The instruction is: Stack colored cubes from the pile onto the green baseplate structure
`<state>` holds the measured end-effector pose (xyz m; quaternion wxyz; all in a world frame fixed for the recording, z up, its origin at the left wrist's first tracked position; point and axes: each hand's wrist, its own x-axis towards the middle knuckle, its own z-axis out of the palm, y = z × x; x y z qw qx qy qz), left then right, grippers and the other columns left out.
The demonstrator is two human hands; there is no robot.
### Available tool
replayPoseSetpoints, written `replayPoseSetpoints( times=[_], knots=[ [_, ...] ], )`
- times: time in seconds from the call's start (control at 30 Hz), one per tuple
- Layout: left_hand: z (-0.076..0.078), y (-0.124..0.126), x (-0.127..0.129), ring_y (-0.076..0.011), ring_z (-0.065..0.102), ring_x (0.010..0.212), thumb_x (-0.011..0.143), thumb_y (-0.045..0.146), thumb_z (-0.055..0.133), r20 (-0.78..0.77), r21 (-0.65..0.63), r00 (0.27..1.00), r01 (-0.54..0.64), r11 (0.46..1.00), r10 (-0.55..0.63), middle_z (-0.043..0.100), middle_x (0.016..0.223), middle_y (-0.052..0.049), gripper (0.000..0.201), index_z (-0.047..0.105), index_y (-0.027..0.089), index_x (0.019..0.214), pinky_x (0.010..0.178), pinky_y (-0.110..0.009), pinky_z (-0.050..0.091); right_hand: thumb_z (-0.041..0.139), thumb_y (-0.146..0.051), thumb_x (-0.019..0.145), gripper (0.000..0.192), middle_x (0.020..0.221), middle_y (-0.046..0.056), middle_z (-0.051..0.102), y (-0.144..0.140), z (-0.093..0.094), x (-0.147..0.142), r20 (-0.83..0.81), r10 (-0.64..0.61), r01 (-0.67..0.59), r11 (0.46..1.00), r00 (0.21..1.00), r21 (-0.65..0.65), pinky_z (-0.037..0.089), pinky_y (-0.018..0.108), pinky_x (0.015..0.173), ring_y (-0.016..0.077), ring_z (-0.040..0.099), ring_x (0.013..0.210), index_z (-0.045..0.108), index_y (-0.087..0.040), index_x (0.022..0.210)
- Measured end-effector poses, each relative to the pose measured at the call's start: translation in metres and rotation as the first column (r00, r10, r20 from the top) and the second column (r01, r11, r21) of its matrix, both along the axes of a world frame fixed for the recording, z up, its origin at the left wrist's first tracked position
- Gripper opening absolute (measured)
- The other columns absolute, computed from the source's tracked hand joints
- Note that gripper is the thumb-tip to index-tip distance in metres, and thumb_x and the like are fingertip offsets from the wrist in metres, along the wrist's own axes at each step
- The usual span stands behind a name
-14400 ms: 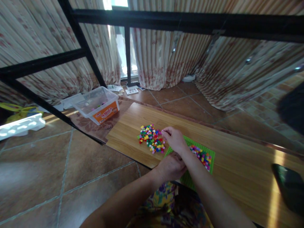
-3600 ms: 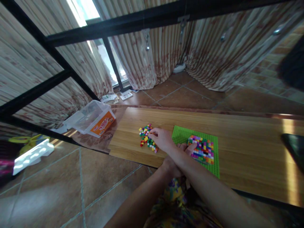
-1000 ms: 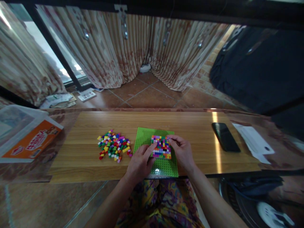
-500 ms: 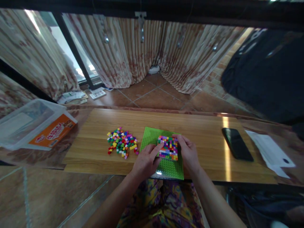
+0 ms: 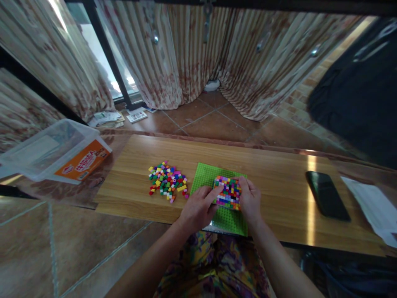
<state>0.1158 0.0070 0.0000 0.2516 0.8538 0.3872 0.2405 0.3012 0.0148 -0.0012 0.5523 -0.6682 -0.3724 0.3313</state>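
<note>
- The green baseplate lies flat on the wooden board, near the board's front edge and right in front of the person.
- A block of small coloured bricks sits on the baseplate, toward its right side — red, yellow, blue, pink, green and white pieces packed into a tight square patch.
- The left hand rests on the baseplate with its fingers loosely spread and stretched forward; a fingertip touches the left edge of the brick patch. It grips nothing — it presses flat.
- The right hand lies against the right side of the patch, fingers curled around its right edge and far corner, thumb side turned toward the bricks. Whether it pinches a single brick cannot be told from here.
- The two hands flank the patch, one on each side, with the bricks showing between them.
- A loose pile of bricks lies on the board just left of the baseplate, close to it but apart from both hands.
- A clear plastic tub with an orange label stands off the board's left end, tilted in the view.
- A dark phone lies flat on the board well to the right, with a white sheet of paper just beyond it.
- Striped curtains hang behind, above a brown tiled floor.
</note>
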Motion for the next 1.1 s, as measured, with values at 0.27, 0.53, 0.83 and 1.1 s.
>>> replayPoseSetpoints(
  times=[0.27,0.53,0.83,1.1],
  knots=[
    [-0.002,0.0,0.0,-0.0239,0.051,0.106,0.088,0.026,0.054,0.003,-0.008,1.0,0.01,1.0,-0.01,0.053,0.118,-0.01,0.062,0.032,0.023,0.147,0.096,-0.04,0.047,0.055,-0.061,0.08,0.048,0.066,0.003,0.067,0.001,-0.004,-0.001,-0.047,-0.015,0.015,1.0,0.999,0.001,0.047,0.028,0.057,0.0163,0.058,0.058,0.073,-0.016,0.077],
    [-0.003,-0.001,0.001,-0.0235,0.051,0.105,0.088,0.024,0.054,0.017,0.011,1.0,-0.002,1.0,0.002,0.054,0.115,-0.009,0.063,0.032,0.023,0.146,0.095,-0.041,0.047,0.054,-0.063,0.079,0.049,0.067,0.004,0.068,0.0,-0.001,-0.001,-0.053,0.002,-0.004,0.999,0.999,-0.038,0.047,0.028,0.056,0.0175,0.059,0.059,0.072,-0.017,0.078],
    [-0.001,0.0,0.001,-0.0236,0.053,0.106,0.087,0.023,0.054,0.032,0.003,0.999,-0.003,1.0,0.003,0.055,0.115,-0.009,0.062,0.034,0.023,0.145,0.096,-0.041,0.047,0.043,-0.05,0.09,0.044,0.083,0.006,0.071,0.005,0.031,-0.003,0.342,0.147,-0.134,0.989,0.928,-0.062,0.045,0.031,0.073,0.0202,0.062,0.078,0.073,-0.019,0.082],
    [0.001,0.0,0.001,-0.0244,0.053,0.105,0.087,0.022,0.053,0.023,0.002,1.0,0.015,1.0,-0.015,0.055,0.114,-0.011,0.055,0.039,0.019,0.14,0.094,-0.041,0.047,0.037,-0.036,0.096,0.037,0.088,0.007,0.07,0.013,0.041,-0.03,0.736,0.292,-0.334,0.938,0.611,-0.095,0.037,0.037,0.084,0.0224,0.059,0.086,0.07,-0.022,0.086]
  ],
)
